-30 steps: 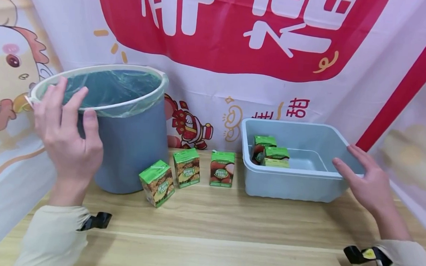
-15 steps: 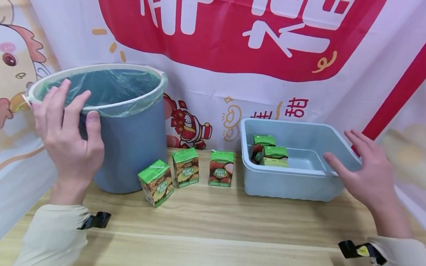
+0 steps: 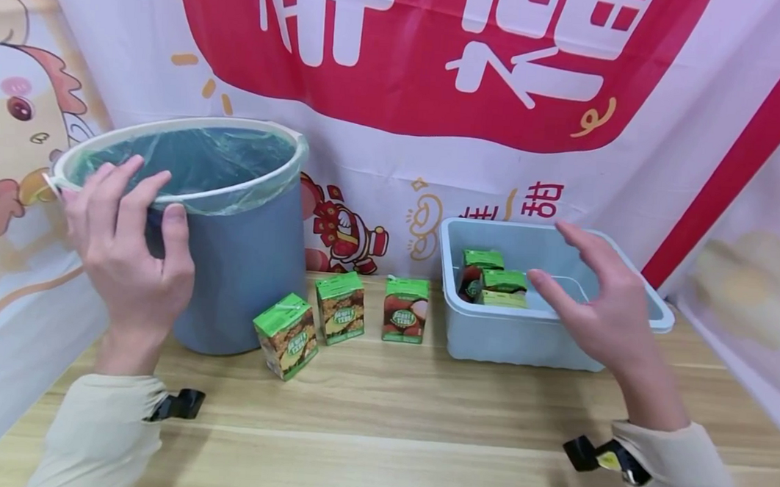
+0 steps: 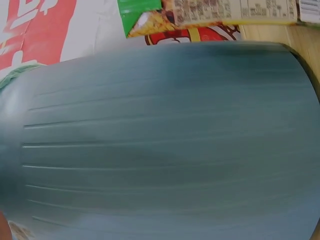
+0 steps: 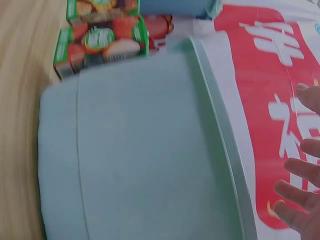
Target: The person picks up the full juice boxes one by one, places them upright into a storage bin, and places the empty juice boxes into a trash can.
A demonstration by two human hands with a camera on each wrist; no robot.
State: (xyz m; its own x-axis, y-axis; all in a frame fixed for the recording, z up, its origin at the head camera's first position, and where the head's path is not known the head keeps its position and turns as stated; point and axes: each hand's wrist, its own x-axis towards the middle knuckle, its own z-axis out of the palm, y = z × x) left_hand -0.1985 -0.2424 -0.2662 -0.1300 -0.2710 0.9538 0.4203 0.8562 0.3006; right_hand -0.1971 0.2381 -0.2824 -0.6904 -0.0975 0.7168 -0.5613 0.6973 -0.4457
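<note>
Loose-fingered left hand (image 3: 127, 259) partly hides round blue plastic bin (image 3: 246, 273); right hand's (image 3: 602, 302) five spread fingers (image 5: 296, 195) all show only at right wrist.

In the head view, the left hand (image 3: 131, 263) hides part of the bin (image 3: 245, 280)'s near rim, so we cannot tell whether its fingers (image 3: 132, 214) touch it. The right hand (image 3: 608, 310) blocks part of the tub (image 3: 510, 342), whose front wall hides from us the lower parts of the cartons inside (image 3: 503, 280). From the left wrist, we cannot read the fine print on another carton (image 4: 230, 11), cut off by the top edge.
</note>
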